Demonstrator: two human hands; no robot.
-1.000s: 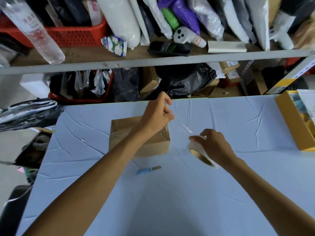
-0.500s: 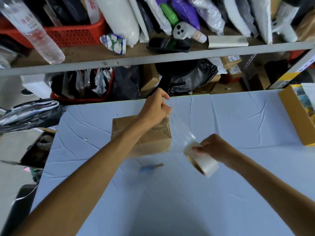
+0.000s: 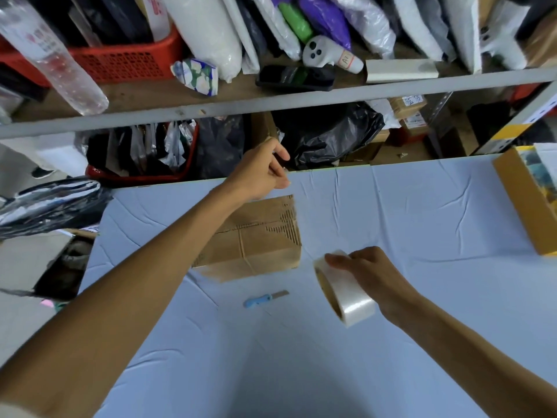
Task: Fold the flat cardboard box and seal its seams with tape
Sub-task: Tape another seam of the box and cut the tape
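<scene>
Left hand (image 3: 259, 173) pinches clear tape's end beyond the cardboard box (image 3: 256, 236) mid-table (image 3: 391, 212); right hand (image 3: 373, 276) grips the tape roll (image 3: 346, 294). Slack could let tape twist, sticking crooked.

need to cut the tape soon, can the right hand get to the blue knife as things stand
Probably not at once: the right hand is gripping the tape roll. The knife lies bare on the table just beside the roll, nothing over it, so it looks reachable once the roll is put down.

Brown box (image 3: 259, 236) folded (upright); clear tape roll (image 3: 346, 297) raised beside.
</scene>
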